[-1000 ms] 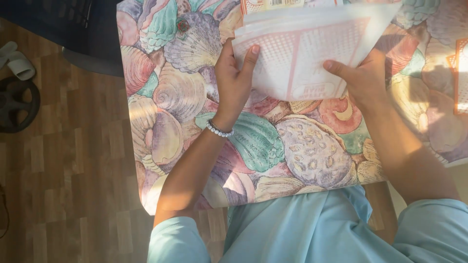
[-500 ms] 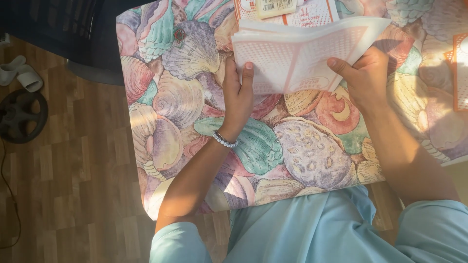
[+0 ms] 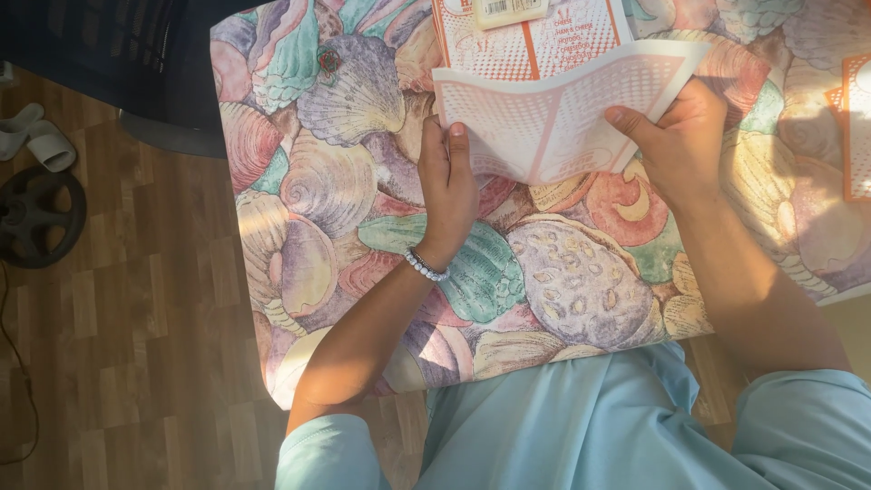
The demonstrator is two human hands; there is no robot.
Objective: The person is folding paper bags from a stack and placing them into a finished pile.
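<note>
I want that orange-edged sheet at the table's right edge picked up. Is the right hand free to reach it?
Probably not yet: the right hand is gripping the folded paper. Nothing lies between it and the orange-edged sheet.

Light blue short sleeves and lap; beaded bracelet (image 3: 425, 265) (on left wrist).

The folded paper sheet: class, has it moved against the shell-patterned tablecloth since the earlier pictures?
Yes. The folded paper sheet has shifted slightly toward the near edge of the shell-patterned tablecloth, uncovering more of the orange printed carton behind it.
</note>
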